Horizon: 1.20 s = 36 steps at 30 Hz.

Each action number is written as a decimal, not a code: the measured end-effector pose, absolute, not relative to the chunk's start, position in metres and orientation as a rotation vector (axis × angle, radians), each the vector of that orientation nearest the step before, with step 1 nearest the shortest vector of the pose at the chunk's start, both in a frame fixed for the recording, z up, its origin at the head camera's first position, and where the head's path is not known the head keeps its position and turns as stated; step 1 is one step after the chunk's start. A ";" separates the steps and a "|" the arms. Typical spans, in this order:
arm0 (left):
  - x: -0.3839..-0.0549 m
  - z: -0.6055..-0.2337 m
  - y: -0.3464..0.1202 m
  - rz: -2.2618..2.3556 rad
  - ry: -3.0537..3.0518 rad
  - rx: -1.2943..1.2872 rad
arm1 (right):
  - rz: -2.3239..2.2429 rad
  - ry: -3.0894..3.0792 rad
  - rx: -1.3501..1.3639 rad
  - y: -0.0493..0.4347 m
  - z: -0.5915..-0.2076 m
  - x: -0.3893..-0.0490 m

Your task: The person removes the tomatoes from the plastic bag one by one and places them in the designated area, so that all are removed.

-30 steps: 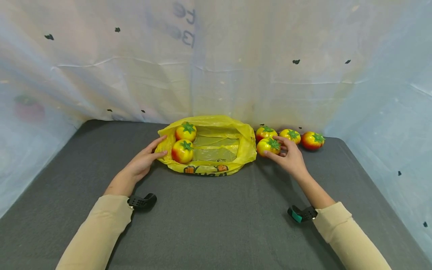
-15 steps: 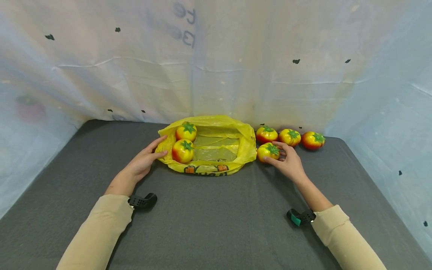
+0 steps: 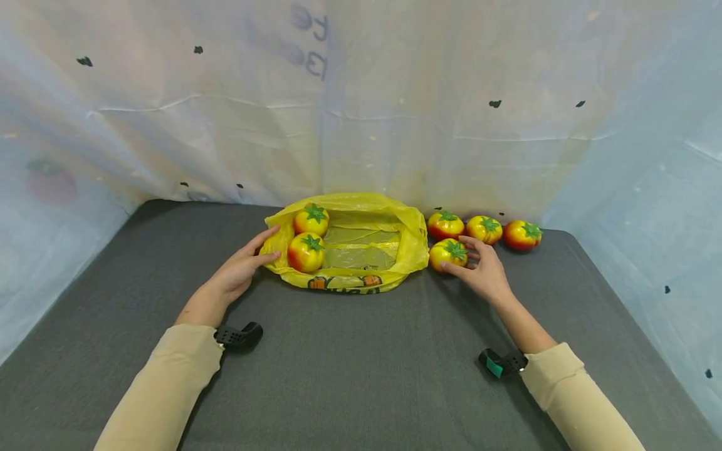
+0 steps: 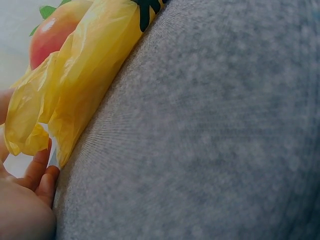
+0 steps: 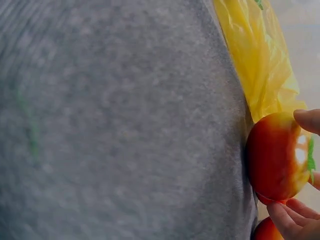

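Note:
A yellow plastic bag (image 3: 366, 285) lies with its mouth spread wide on the dark cloth. Two glossy yellow-red tomatoes (image 3: 306, 252) sit inside at its left end. Against the bag's left edge rests my left hand (image 3: 234, 275), thumb and fingers spread and fairly straight; in the left wrist view some fingers (image 4: 37, 170) touch the crumpled plastic. My right hand (image 3: 486, 269) holds another tomato (image 3: 447, 254) beside the bag's right edge, thumb on one side and fingers on the other. That tomato (image 5: 277, 155) appears to touch the cloth in the right wrist view.
Behind the right hand, three more tomatoes (image 3: 484, 230) stand in a row along the back. A whitish plastic sheet (image 3: 361, 125) rises behind the dark table (image 3: 338, 369) and along both sides. Each wrist wears a black band (image 3: 239, 338).
The right hand has brought its tomato slightly toward the front, away from the back row, then stayed still. The left hand and the bag have not visibly moved.

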State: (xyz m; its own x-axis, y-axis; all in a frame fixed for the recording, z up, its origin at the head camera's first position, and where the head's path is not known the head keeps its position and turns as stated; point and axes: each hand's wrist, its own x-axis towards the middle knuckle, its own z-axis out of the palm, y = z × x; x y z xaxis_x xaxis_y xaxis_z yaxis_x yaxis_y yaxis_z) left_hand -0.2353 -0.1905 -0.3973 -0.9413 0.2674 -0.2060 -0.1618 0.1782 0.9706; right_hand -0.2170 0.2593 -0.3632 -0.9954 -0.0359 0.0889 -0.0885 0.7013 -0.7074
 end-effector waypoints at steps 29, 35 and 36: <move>-0.233 -0.396 -0.190 1.826 2.132 0.129 | 1.354 -2.655 0.109 0.254 -0.328 -0.219; -0.234 -0.395 -0.189 1.824 2.135 0.126 | 1.390 -2.659 0.121 0.246 -0.326 -0.219; -0.234 -0.395 -0.189 1.824 2.135 0.126 | 1.395 -2.659 0.123 0.244 -0.326 -0.219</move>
